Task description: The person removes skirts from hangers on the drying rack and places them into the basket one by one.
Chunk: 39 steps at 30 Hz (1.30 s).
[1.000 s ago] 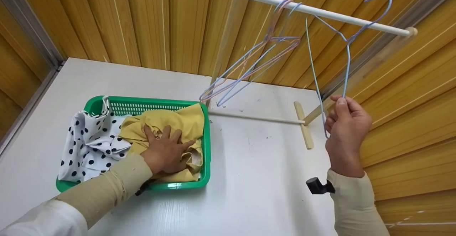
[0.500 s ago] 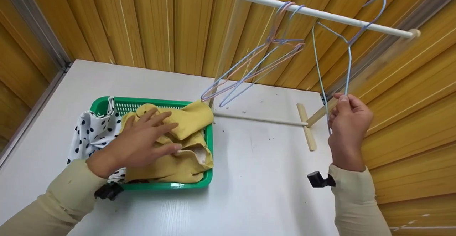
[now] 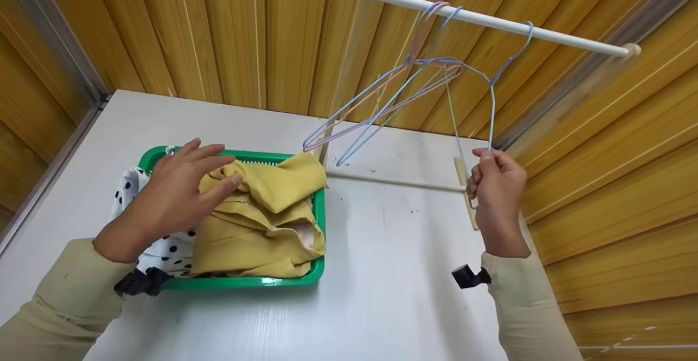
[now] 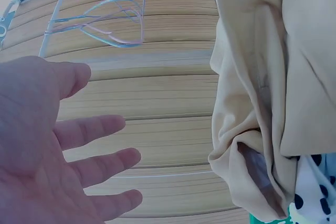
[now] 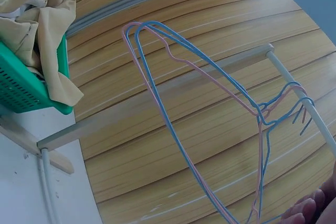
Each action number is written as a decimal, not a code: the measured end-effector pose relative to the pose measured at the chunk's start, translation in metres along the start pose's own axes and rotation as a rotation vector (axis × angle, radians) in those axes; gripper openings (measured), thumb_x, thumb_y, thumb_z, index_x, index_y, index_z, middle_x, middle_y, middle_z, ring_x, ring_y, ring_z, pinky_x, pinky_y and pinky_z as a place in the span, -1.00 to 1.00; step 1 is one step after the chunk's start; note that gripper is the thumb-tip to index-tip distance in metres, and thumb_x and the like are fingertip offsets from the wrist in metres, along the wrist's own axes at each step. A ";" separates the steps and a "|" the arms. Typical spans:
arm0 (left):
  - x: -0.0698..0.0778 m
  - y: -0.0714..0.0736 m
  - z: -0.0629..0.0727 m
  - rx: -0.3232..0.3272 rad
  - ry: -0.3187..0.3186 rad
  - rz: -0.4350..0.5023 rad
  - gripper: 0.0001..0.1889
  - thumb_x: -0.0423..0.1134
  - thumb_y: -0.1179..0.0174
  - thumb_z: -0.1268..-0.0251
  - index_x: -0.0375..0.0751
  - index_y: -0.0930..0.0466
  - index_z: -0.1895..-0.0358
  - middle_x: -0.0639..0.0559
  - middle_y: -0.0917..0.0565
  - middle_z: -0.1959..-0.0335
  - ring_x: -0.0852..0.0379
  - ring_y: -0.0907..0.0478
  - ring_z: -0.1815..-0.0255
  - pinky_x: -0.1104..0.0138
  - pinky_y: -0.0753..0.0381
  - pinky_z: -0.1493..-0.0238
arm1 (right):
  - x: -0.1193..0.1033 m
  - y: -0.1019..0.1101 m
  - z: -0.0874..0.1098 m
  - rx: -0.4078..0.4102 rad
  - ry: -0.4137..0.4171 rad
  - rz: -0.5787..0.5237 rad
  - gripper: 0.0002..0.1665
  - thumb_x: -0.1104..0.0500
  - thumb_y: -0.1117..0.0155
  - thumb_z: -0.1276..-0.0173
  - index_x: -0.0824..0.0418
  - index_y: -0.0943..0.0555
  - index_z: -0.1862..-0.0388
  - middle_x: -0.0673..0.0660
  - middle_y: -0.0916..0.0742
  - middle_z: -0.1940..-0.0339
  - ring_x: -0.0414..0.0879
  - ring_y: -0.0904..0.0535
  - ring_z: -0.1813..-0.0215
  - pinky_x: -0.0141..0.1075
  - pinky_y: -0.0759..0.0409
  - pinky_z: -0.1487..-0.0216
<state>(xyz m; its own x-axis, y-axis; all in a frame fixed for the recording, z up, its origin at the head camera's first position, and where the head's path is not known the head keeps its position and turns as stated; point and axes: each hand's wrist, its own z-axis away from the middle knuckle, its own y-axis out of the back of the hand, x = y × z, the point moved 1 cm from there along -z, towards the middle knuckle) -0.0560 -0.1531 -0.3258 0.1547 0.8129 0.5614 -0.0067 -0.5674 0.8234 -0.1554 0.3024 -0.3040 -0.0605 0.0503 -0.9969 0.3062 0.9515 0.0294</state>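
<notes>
A blue hanger [image 3: 473,111], gripped by the right hand [image 3: 493,182], is now hooked lower on the rail [image 3: 551,35]; the left hand [image 3: 173,197], lifted open, is spread above the yellow garment [image 3: 262,219].

Open tabletop [image 3: 392,274] between basket [image 3: 319,230] and rack [image 3: 491,21]

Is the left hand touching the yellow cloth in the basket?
Apart. The left wrist view shows a plain gap between the left hand with straight fingers and the yellow cloth.
</notes>
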 end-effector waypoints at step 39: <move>0.003 0.002 -0.024 -0.105 0.121 0.071 -0.23 0.24 0.02 -0.61 -0.22 -0.20 -0.63 -0.36 -0.22 -0.64 -0.41 0.01 -0.70 -0.40 -0.05 -0.58 | 0.016 0.007 0.000 -0.117 -0.070 0.177 -0.84 0.25 -0.01 -0.66 0.28 -0.53 -0.02 -0.02 -0.63 0.59 -0.19 -0.57 0.56 -0.44 -0.66 0.42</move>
<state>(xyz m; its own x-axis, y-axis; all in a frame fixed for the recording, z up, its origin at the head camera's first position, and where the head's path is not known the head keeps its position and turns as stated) -0.0793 -0.1488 -0.3207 0.0298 0.7846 0.6192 -0.1176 -0.6125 0.7817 -0.1546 0.3096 -0.3195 0.0516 0.2024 -0.9779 0.1932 0.9587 0.2086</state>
